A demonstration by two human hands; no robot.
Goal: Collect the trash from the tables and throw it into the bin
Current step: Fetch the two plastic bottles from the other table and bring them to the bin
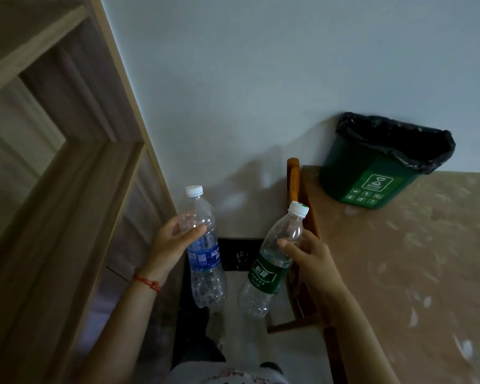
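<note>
My left hand [175, 239] grips an empty clear bottle with a blue label [204, 259] and a white cap, held upright in front of me. My right hand [308, 253] grips a second empty clear bottle with a green label [269, 267], tilted with its white cap toward the upper right. A green bin [372, 173] lined with a black bag stands on the beige table at the upper right, against the wall, beyond and to the right of both bottles.
The beige speckled table [413, 259] fills the right side, with a wooden chair back [294, 178] at its left edge. A wooden door frame [75, 176] runs along the left. A pale wall stands ahead; the floor between is narrow.
</note>
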